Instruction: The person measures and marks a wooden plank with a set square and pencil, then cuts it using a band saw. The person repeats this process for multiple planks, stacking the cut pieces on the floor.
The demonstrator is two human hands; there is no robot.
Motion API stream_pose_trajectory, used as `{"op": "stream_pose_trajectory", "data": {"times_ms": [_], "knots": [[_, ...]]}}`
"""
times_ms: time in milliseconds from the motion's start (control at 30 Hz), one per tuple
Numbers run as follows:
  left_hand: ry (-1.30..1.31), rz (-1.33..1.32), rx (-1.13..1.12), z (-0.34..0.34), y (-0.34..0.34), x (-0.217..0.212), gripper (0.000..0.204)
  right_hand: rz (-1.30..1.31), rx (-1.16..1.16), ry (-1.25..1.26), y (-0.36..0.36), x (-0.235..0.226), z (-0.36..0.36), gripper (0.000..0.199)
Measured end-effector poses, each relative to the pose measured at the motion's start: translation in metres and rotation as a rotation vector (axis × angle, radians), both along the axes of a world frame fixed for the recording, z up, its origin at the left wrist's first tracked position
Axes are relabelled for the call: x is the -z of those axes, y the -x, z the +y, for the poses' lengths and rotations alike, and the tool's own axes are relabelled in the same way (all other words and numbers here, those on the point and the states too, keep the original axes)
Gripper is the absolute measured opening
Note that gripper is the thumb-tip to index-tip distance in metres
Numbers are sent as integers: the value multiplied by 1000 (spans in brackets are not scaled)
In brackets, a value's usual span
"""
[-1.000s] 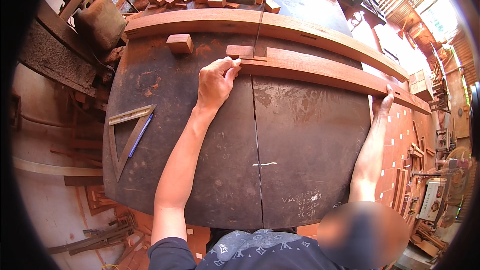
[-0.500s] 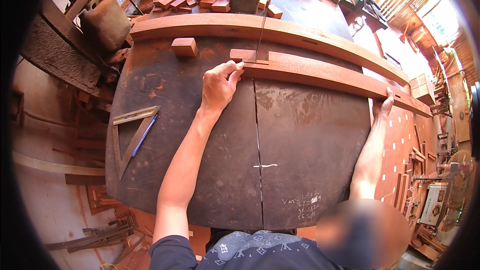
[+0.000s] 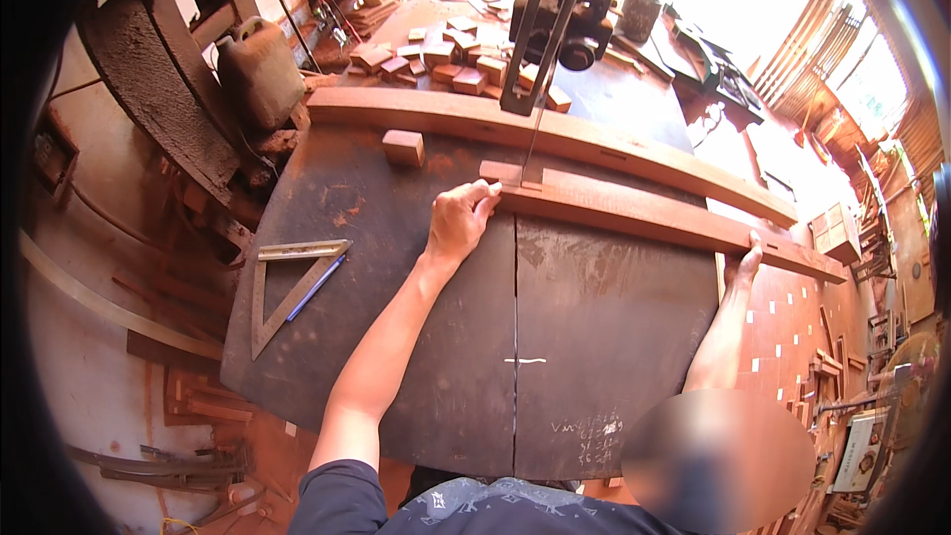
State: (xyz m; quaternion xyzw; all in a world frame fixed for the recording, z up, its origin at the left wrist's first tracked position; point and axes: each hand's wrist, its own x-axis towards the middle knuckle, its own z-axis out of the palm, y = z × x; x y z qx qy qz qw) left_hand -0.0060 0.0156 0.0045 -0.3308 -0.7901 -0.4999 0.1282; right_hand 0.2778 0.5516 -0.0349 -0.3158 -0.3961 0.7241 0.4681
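Observation:
A long reddish wooden beam (image 3: 634, 214) lies across the dark saw table (image 3: 426, 337), with a step cut into its left end. The thin upright band saw blade (image 3: 535, 144) meets the beam at that step. My left hand (image 3: 461, 223) pinches the beam's near edge at the left end, fingers closed, close to the blade. Further right, my right hand (image 3: 745, 260) grips the beam near its other end, thumb on top and fingers underneath, partly hidden. Behind it lies a second long beam (image 3: 446, 119), and a small wooden block (image 3: 403, 149) sits left of the blade.
A triangular set square (image 3: 260, 302) and a blue pen (image 3: 315, 289) lie on the table's left side. Several offcut blocks (image 3: 469, 79) are heaped beyond the far beam. The saw's dark blade guide (image 3: 565, 30) hangs above. A dusty jerrycan (image 3: 260, 79) stands at the far left.
The head view has tilted, so the table and beams appear lower in the picture. Both hands keep their hold on the beam, and it shows little clear movement against the blade.

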Motion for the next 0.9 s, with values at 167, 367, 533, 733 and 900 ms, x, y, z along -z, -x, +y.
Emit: {"op": "stream_pose_trajectory", "data": {"times_ms": [167,367,533,733,900], "knots": [[-15,88,62,-2,-17,-10,16,1,83,19,-12,-10,-1,66],[54,226,74,-36,-86,-31,32,-70,174,89,-29,-14,-25,63],[-69,185,196,-68,-130,-58,36,-77,-14,129,-44,-9,-52,51],[-126,-64,259,-81,-193,-112,35,-34,-58,266,-78,-6,-76,43],[52,197,280,-85,-210,-143,23,-743,24,103,-85,-31,-107,53]]}}
